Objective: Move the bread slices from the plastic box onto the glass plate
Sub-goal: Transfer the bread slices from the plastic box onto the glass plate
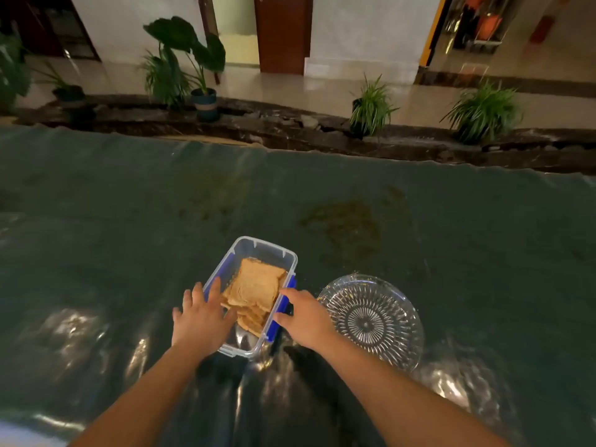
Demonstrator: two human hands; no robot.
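A clear plastic box with blue side latches sits on the table in front of me. Several toasted bread slices lie stacked inside it, leaning toward the near end. The empty cut-glass plate stands just right of the box. My left hand hovers over the box's left rim with fingers spread, and its thumb reaches in beside the bread. My right hand grips the box's right wall at the blue latch, between thumb and forefinger.
A dark green shiny plastic sheet covers the table, with a brownish stain beyond the box. The table's far edge runs across the upper view, with potted plants and a tiled floor behind it.
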